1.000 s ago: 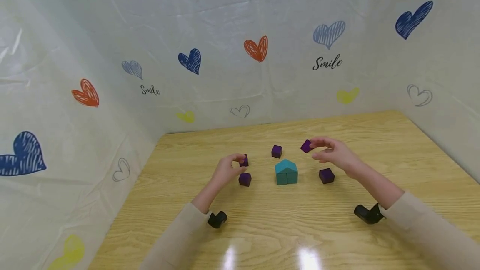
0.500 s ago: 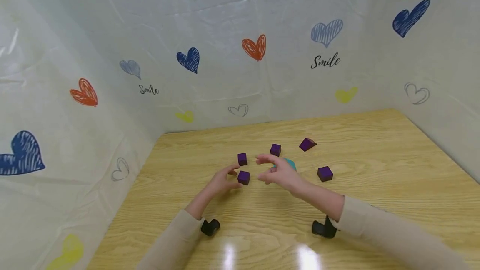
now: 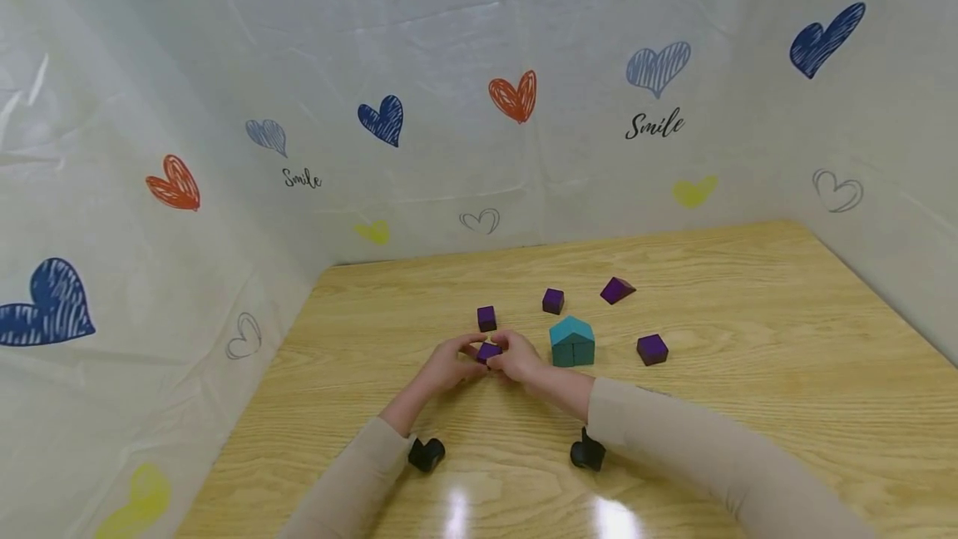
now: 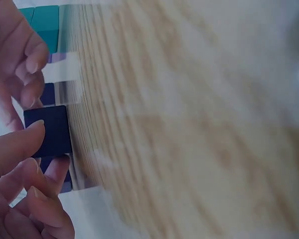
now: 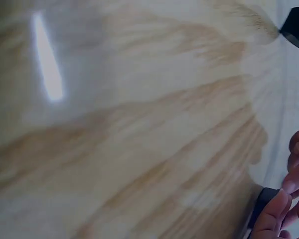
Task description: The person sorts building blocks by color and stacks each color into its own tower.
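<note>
A purple cube (image 3: 489, 352) sits low at the wood-grain table, with both hands around it. My left hand (image 3: 449, 364) grips it from the left; in the left wrist view the thumb lies on the face of this cube (image 4: 52, 132) and a finger reaches under its edge. My right hand (image 3: 519, 358) closes on the cube's right side with thumb and forefinger. Fingers partly hide the cube (image 5: 264, 201) in the right wrist view. Just right of my right hand stands a teal block stack (image 3: 572, 343), a peaked top on two upright blocks.
Behind the hands lies another purple cube (image 3: 486, 318). Farther right are a purple cube (image 3: 553, 300), a purple wedge-like block (image 3: 617, 290) and a purple block (image 3: 653, 349). The table (image 3: 711, 273) meets a pale heart-printed sheet (image 3: 434, 173) at the back and sides.
My right hand has let go of the purple wedge-like block at the back right and moved left past the teal stack to the front left cube. My left hand has moved slightly to that cube.
</note>
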Available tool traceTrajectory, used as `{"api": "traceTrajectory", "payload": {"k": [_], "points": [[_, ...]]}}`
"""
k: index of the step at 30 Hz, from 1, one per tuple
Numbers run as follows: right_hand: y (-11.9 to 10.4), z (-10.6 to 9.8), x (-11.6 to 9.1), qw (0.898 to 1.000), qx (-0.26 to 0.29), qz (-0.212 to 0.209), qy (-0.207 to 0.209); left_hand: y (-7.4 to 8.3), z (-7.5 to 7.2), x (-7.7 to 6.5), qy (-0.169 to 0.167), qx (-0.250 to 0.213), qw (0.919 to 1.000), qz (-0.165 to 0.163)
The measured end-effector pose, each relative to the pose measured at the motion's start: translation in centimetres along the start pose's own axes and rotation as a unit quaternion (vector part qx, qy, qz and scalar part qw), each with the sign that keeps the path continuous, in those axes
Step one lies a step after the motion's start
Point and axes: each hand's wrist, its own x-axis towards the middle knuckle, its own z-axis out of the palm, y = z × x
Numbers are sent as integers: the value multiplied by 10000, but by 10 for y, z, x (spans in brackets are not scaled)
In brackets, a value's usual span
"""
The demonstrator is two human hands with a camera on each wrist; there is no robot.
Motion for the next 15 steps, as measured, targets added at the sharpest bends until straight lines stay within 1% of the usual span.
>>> {"api": "traceTrajectory", "payload": {"k": [2, 5, 9, 11, 15], "points": [[2, 0, 1, 10000, -45, 63, 15, 2, 0, -1, -17, 146, 9998, 133], [4, -1, -1, 9998, -117, 136, -23, 4, 0, -3, -51, 265, 9994, 211], [6, -6, -8, 9994, -236, 89, -249, 5, 1, -4, -176, 264, 9994, 145], [7, -9, -12, 9986, -343, 26, -397, 5, 2, -5, -305, 323, 9989, 136], [10, -16, -22, 9957, -694, -73, -617, 8, 4, -8, -697, 318, 9970, 114]]}}
